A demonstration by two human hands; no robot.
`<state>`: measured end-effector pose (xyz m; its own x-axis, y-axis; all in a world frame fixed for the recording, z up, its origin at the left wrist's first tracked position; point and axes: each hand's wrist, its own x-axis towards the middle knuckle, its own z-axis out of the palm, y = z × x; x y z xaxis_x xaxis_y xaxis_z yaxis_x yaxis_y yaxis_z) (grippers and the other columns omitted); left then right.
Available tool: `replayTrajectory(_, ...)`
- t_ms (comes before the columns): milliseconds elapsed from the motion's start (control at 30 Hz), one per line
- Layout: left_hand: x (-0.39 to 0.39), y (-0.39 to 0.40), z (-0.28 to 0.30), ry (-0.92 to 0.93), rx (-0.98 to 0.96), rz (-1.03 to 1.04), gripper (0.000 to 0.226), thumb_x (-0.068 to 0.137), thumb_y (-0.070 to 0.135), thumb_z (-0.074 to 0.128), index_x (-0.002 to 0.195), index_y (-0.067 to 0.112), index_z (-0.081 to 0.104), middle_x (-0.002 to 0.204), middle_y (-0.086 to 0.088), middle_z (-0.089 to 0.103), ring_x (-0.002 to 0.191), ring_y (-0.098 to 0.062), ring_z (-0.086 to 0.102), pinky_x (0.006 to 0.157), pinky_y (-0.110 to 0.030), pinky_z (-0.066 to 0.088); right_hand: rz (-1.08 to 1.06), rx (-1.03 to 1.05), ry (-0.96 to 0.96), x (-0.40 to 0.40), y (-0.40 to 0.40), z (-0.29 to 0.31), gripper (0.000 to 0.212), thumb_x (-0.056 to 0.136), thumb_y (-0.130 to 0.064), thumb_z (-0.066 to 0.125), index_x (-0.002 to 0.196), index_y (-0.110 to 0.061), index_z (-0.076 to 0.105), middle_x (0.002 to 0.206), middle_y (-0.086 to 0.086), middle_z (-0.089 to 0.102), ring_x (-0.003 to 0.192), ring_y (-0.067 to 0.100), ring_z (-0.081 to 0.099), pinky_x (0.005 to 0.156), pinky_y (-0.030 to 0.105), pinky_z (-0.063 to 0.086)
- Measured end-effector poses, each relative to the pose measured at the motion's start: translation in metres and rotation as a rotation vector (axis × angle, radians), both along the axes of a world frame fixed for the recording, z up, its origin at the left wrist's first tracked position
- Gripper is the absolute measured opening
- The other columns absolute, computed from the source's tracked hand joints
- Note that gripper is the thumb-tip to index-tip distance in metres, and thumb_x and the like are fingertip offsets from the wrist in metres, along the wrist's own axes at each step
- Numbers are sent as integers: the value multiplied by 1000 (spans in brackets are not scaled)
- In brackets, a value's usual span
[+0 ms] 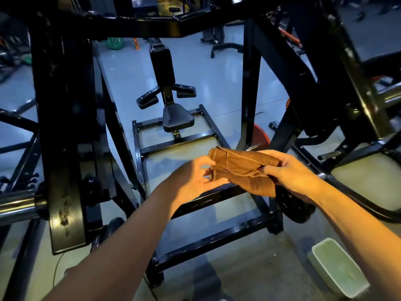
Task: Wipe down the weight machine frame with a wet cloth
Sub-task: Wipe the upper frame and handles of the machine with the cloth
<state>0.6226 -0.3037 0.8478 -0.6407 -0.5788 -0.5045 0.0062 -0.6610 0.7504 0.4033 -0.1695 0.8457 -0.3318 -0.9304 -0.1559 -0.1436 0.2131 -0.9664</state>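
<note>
Nearest thing on the floor is a pale rectangular tub [338, 267], down at the near right, well apart from the hands. Both arms reach out over the low black base rails of the weight machine frame [217, 235]. The brown cloth [240, 168] is held up in the air between the two hands, above the rails and not touching the frame anywhere. The right hand [290, 170] has it pinched, thumb on top and fingers curled under the folded right end, with a loose corner hanging down. The left hand [195, 181] is mostly open, fingers relaxed, fingertips just at the cloth's left edge; can't tell if it's really gripping. A bit further right, an orange-red weight plate [260, 133] sits behind an upright. Further out in the middle, the black padded seat [178, 118] and tall back pad [162, 66].
</note>
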Motion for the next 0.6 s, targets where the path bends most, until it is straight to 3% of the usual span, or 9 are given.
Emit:
replayTrajectory(67, -1, -1, 8, 40, 126, 27, 41, 97, 34, 62, 124, 4, 65, 115, -22, 72, 99, -34, 74, 95, -54, 58, -32, -135, 196, 7, 2, 2, 49, 90, 18, 61, 109, -25, 72, 112, 6, 73, 109, 17, 69, 91, 14, 51)
replayTrajectory(133, -5, -1, 13, -10, 120, 3, 52, 96, 46, 67, 122, 2, 63, 113, -22, 72, 101, -34, 74, 92, -51, 60, -38, -240, 383, 15, 6, 3, 47, 88, 19, 62, 104, -24, 74, 121, 2, 63, 116, 6, 61, 98, 9, 42)
replayTrajectory(200, -12, 6, 17, -45, 20, -77, 28, 96, 27, 70, 106, 2, 65, 93, -15, 76, 88, -25, 76, 88, -42, 62, -74, -299, 503, 18, 9, -2, 41, 88, 18, 63, 105, -17, 74, 126, 3, 54, 122, 3, 54, 101, 7, 39)
replayTrajectory(267, -18, 12, 21, -18, -57, -63, 7, 97, 9, 66, 96, 3, 68, 80, -10, 76, 79, -19, 76, 84, -36, 62, -168, -244, 474, 15, 9, -13, 44, 88, 14, 67, 122, -15, 67, 132, 8, 50, 123, 11, 56, 99, 11, 44)
replayTrajectory(367, -21, 18, 26, -46, -308, 48, 18, 96, 5, 69, 81, 12, 77, 77, -5, 73, 76, -17, 71, 71, -25, 60, -335, 53, -121, 25, 12, -25, 53, 90, -3, 71, 137, -20, 53, 131, 15, 60, 113, 27, 68, 95, 33, 56)
replayTrajectory(433, -19, 25, 27, -286, -727, 93, 11, 95, 14, 73, 104, 19, 72, 90, 8, 67, 86, -12, 65, 72, -21, 56, -439, 156, -598, 45, 17, -28, 25, 93, -8, 64, 117, -12, 62, 115, 12, 65, 97, 27, 72, 80, 38, 61)
replayTrajectory(467, -18, 30, 24, -396, -935, 77, 23, 94, 18, 73, 116, 23, 66, 98, 11, 63, 91, -12, 62, 76, -22, 54, -490, 149, -759, 54, 18, -26, 16, 94, -13, 64, 110, -9, 62, 112, 12, 61, 93, 27, 70, 73, 39, 62)
replayTrajectory(500, -17, 33, 21, -451, -1102, 44, 30, 94, 20, 72, 122, 25, 62, 103, 12, 61, 95, -13, 60, 79, -22, 52, -517, 147, -881, 62, 18, -24, 19, 96, -20, 65, 110, -8, 61, 112, 14, 59, 95, 30, 69, 72, 41, 62)
replayTrajectory(600, -10, 43, 17, -460, -1538, -131, 38, 96, 11, 66, 130, 23, 56, 122, 6, 62, 108, -18, 56, 84, -32, 49, -433, 151, -1177, 70, 3, -11, 52, 95, -45, 67, 125, -4, 57, 119, 25, 65, 103, 40, 71, 91, 51, 57)
